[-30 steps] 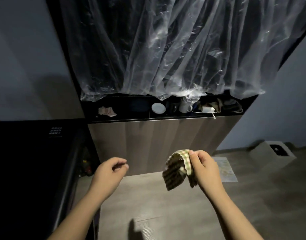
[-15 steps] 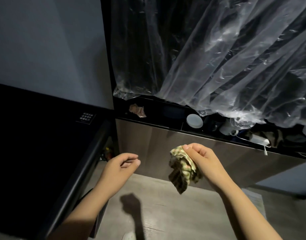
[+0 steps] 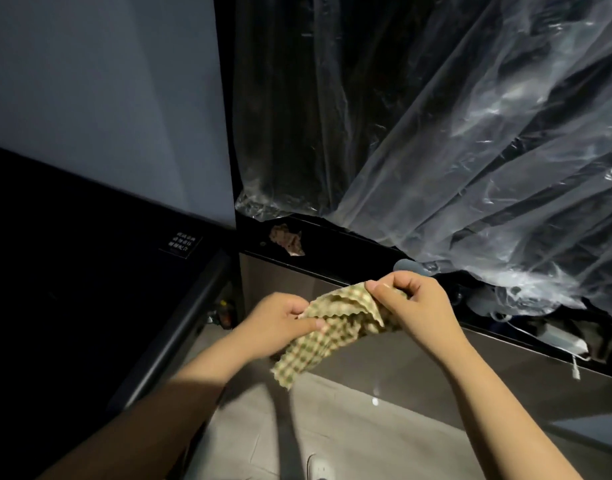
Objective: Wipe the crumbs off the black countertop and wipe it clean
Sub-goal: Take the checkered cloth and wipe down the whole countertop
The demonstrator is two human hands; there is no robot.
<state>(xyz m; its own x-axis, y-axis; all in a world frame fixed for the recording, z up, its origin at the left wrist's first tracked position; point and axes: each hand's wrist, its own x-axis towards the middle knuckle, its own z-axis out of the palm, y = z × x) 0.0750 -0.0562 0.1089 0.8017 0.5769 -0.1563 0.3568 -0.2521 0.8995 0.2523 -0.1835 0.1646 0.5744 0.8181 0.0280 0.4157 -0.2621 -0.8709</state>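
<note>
A green-and-cream checked cloth hangs in front of me, held by both hands. My left hand pinches its left edge with thumb and fingers. My right hand grips its upper right corner. The black countertop runs behind the hands, above a brown cabinet front. A brownish crumpled scrap lies on the counter near its left end. No fine crumbs can be made out in the dim light.
A clear plastic sheet hangs over the counter's back. A round pale dish, cups and a white cable sit on the counter to the right. A black appliance with a bar handle stands on the left.
My left hand, which held nothing before, has moved right and taken hold of the cloth. The view has swung left and closer to the counter's left end.
</note>
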